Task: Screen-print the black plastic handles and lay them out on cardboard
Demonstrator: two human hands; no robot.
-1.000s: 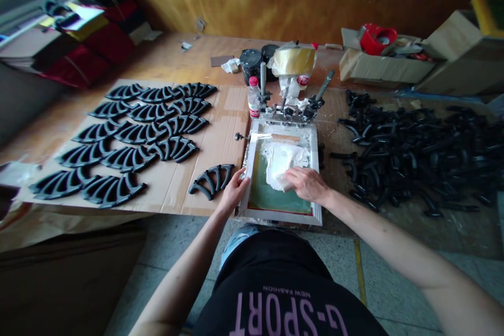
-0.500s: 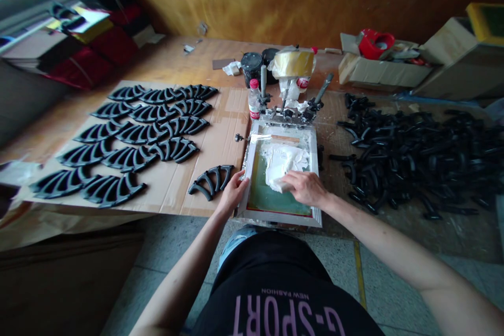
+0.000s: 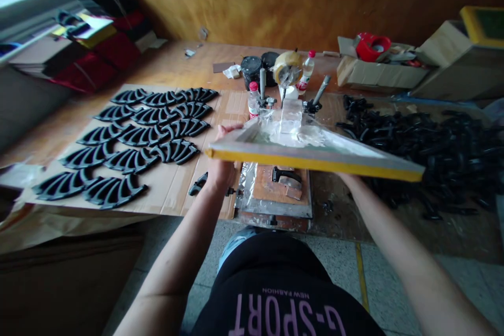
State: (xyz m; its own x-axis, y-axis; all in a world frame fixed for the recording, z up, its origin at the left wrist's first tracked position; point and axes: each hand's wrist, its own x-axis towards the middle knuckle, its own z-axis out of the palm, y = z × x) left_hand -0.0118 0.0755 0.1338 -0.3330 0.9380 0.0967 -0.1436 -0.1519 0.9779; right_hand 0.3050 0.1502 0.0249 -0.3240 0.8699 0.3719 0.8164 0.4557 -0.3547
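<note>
The printing screen frame (image 3: 315, 161), with a yellow front edge, is tilted up off its base. My left hand (image 3: 221, 167) grips the frame's left corner, fingers curled over the top at the near-left. My right hand is hidden behind the frame's right side; only the forearm (image 3: 378, 220) shows. Under the lifted screen a black curved part (image 3: 286, 174) lies on the brown base plate (image 3: 264, 189). One more black part (image 3: 199, 182) lies on the cardboard just left of my left hand.
Rows of several black fan-shaped parts (image 3: 137, 136) lie on a cardboard sheet (image 3: 220, 115) at left. A big heap of black parts (image 3: 425, 142) fills the right. Bottles (image 3: 254, 100), black pots (image 3: 251, 69), a tape roll (image 3: 287, 65) and cardboard boxes (image 3: 378, 73) stand behind.
The screen, flat on its base before, is now swung up toward me. My right hand left the white ink on the mesh and went behind the frame. The printed part underneath is uncovered.
</note>
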